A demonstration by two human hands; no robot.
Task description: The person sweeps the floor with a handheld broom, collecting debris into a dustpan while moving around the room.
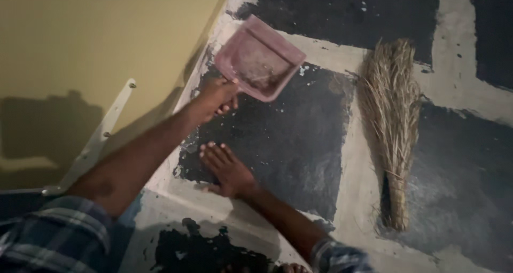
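Left hand (216,97) grips pink dustpan (260,58), lifted off floor (299,144) near yellow wall (80,48). Right hand (227,168) open, flat on floor, holds nothing. Straw broom (393,123) lies to right, well apart, long way pointing away. Right hand nearer broom.

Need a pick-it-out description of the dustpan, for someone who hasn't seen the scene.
Start at the yellow wall on the left and follow its base along the patchy dark floor. The dustpan is held above the floor there in the left hand. It is pink, flat and scoop-shaped, unlike the straw broom lying further right.
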